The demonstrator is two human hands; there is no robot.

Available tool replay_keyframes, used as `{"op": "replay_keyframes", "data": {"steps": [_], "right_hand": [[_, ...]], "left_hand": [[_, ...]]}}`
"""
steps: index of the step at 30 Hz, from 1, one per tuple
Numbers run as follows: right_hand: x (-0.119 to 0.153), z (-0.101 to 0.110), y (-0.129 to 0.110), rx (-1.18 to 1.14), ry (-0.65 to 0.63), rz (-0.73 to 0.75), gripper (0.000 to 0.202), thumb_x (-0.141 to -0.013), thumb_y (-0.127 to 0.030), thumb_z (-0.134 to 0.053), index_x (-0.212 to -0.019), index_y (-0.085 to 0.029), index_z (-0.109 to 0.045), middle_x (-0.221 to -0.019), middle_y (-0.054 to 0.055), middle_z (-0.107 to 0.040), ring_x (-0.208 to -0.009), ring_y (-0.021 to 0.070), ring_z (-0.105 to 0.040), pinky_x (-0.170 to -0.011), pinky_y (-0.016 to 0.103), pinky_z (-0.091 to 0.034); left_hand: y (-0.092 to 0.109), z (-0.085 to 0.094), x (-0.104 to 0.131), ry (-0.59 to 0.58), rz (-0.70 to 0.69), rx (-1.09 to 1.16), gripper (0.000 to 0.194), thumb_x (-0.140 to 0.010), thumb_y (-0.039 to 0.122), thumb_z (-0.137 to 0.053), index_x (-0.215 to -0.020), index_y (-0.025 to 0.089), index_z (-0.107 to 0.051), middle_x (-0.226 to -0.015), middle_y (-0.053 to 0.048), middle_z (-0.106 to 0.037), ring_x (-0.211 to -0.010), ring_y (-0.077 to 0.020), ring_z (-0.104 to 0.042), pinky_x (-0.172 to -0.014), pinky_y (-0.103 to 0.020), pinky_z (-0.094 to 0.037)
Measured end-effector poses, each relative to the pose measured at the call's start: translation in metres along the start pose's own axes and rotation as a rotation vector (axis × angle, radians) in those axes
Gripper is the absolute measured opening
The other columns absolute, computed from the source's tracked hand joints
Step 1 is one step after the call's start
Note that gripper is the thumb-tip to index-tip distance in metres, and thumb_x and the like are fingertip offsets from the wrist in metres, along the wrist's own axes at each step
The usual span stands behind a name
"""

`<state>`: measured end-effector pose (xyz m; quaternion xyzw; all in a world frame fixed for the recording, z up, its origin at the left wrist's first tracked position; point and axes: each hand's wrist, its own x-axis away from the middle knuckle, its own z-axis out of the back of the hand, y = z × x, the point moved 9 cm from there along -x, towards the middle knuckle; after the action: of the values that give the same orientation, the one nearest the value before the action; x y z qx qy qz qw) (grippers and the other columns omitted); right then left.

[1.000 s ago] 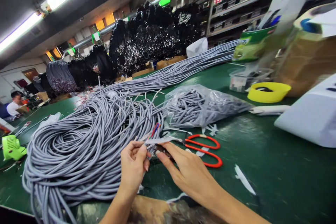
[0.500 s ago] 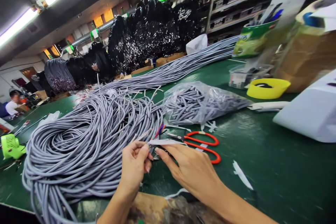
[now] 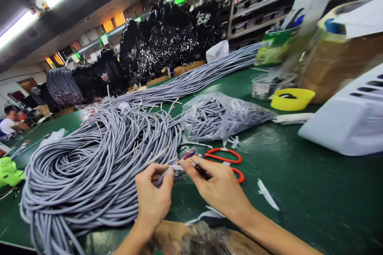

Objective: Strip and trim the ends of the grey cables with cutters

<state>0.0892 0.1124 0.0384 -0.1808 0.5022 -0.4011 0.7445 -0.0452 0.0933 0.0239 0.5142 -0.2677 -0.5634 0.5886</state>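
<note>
Drawn together, the left fingers [image 3: 169, 179] are pinching a gray cable [image 3: 160, 179], likely light, springy and best held by its sheath, above the desk [image 3: 317, 191], while the closely bent right fingers [image 3: 190, 170] are holding delicate-looking coloured wires [image 3: 189, 154] and a dark object [image 3: 204, 172].

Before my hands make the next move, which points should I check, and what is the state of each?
1. Left hand holds grey cable: ok.
2. Coloured wires visible by the right hand: ok.
3. Dark object in the right hand identified: cannot tell.
4. Red-handled scissors fully uncovered: not ok, the right hand hides part.
5. Green table free of scraps: not ok, a white scrap lies there.
</note>
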Motion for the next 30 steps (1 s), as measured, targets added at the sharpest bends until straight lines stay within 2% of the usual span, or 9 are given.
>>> {"op": "replay_keyframes", "data": {"steps": [3,5,10,12,15,19,22,25,30], "right_hand": [[0.003,0.000,-0.019,0.054,-0.044,0.214,0.027,-0.079,-0.018,-0.037,-0.061,-0.019,-0.057,-0.053,0.002,-0.060,-0.048,0.0128,-0.054,-0.047,0.021,-0.036],[-0.003,0.004,-0.012,0.121,-0.072,0.209,0.026,-0.076,-0.017,-0.038,-0.057,-0.020,-0.055,-0.051,0.002,-0.058,-0.047,0.0131,-0.052,-0.046,0.022,-0.033],[-0.032,0.061,0.062,0.346,0.159,-0.311,0.033,-0.078,-0.035,-0.042,-0.048,-0.021,-0.042,-0.041,-0.001,-0.042,-0.039,0.0110,-0.037,-0.044,0.023,-0.026],[-0.037,0.065,0.072,0.364,0.142,-0.339,0.033,-0.077,-0.034,-0.045,-0.047,-0.021,-0.040,-0.044,0.000,-0.045,-0.042,0.0115,-0.040,-0.045,0.024,-0.026],[-0.033,0.023,0.075,0.329,-0.244,-0.286,0.025,-0.063,-0.023,-0.059,-0.043,-0.020,-0.044,-0.043,-0.002,-0.045,-0.042,0.0120,-0.040,-0.044,0.023,-0.023],[-0.022,-0.002,0.056,0.219,-0.412,-0.198,0.013,-0.053,-0.009,-0.062,-0.057,-0.021,-0.060,-0.047,-0.005,-0.051,-0.047,0.0113,-0.046,-0.045,0.021,-0.028],[-0.018,-0.012,0.034,-0.084,-0.517,-0.191,0.012,-0.061,-0.029,-0.065,-0.061,-0.018,-0.062,-0.049,-0.005,-0.052,-0.045,0.0094,-0.043,-0.043,0.020,-0.032],[-0.020,-0.004,0.019,-0.284,-0.358,-0.195,0.042,-0.072,-0.053,-0.051,-0.051,-0.017,-0.053,-0.044,-0.004,-0.043,-0.043,0.0091,-0.036,-0.040,0.021,-0.029],[-0.013,0.006,0.004,-0.093,-0.106,-0.056,0.048,-0.082,-0.050,-0.039,-0.045,-0.019,-0.040,-0.044,-0.002,-0.043,-0.043,0.0106,-0.037,-0.043,0.024,-0.029]], "left_hand": [[0.017,-0.012,0.006,-0.111,-0.200,-0.209,0.017,-0.073,0.010,-0.052,-0.076,0.017,-0.067,-0.072,-0.007,-0.067,-0.067,-0.0188,-0.060,-0.062,-0.025,-0.044],[0.026,-0.023,0.014,-0.219,-0.314,-0.284,0.023,-0.071,0.004,-0.050,-0.076,0.018,-0.068,-0.074,-0.008,-0.067,-0.069,-0.0203,-0.060,-0.064,-0.027,-0.043],[0.027,-0.041,0.030,-0.509,-0.339,-0.180,0.020,-0.074,0.008,-0.051,-0.074,0.018,-0.068,-0.068,-0.007,-0.066,-0.062,-0.0180,-0.058,-0.059,-0.025,-0.042],[0.019,-0.025,0.017,-0.360,-0.242,-0.120,0.015,-0.076,0.013,-0.054,-0.074,0.017,-0.067,-0.065,-0.005,-0.064,-0.059,-0.0165,-0.056,-0.057,-0.024,-0.041],[0.005,-0.002,0.000,-0.150,-0.101,-0.005,0.012,-0.076,0.021,-0.056,-0.079,0.016,-0.067,-0.062,-0.001,-0.061,-0.056,-0.0139,-0.052,-0.054,-0.021,-0.038],[0.002,-0.001,-0.007,-0.140,-0.052,0.105,0.020,-0.075,0.027,-0.058,-0.086,0.015,-0.070,-0.076,-0.004,-0.067,-0.069,-0.0171,-0.057,-0.065,-0.023,-0.042],[0.003,0.000,-0.006,-0.083,-0.052,0.095,0.019,-0.075,0.028,-0.059,-0.082,0.015,-0.071,-0.080,-0.006,-0.069,-0.075,-0.0197,-0.060,-0.069,-0.025,-0.043],[0.009,0.000,-0.002,-0.047,-0.119,-0.012,0.016,-0.075,0.025,-0.058,-0.078,0.017,-0.071,-0.074,-0.006,-0.069,-0.068,-0.0184,-0.060,-0.064,-0.024,-0.043],[0.021,-0.006,0.005,-0.046,-0.254,-0.214,0.011,-0.072,0.019,-0.060,-0.071,0.018,-0.071,-0.059,-0.005,-0.063,-0.048,-0.0134,-0.050,-0.047,-0.022,-0.036]]}}
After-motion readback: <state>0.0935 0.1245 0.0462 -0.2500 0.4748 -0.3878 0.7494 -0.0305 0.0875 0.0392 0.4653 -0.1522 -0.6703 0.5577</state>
